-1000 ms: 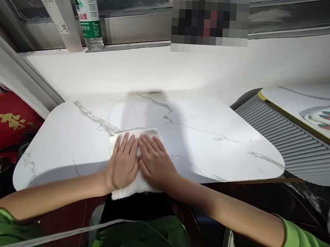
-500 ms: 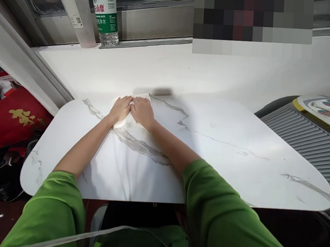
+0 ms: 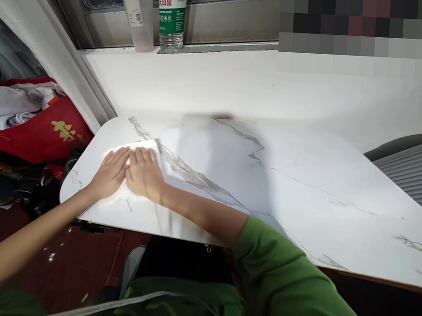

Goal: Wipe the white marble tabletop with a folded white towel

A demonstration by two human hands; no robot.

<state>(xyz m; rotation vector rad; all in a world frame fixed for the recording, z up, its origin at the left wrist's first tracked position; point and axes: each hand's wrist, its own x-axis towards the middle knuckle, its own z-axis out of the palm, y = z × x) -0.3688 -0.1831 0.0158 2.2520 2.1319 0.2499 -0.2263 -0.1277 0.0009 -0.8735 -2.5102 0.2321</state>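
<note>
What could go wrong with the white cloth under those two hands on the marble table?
The white cloth lies under the left hand and right hand, close to the rounded corner of the white marble-look table. A push to the left might slide it off the edge, towards the red bag. Leaning hard there, a hand could slip off too.

bright daylight | soft shadows | motion blur | edges warped

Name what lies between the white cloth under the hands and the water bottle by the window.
Nothing: the head view shows only bare marble tabletop, then bare white ledge, between cloth and water bottle.
</note>
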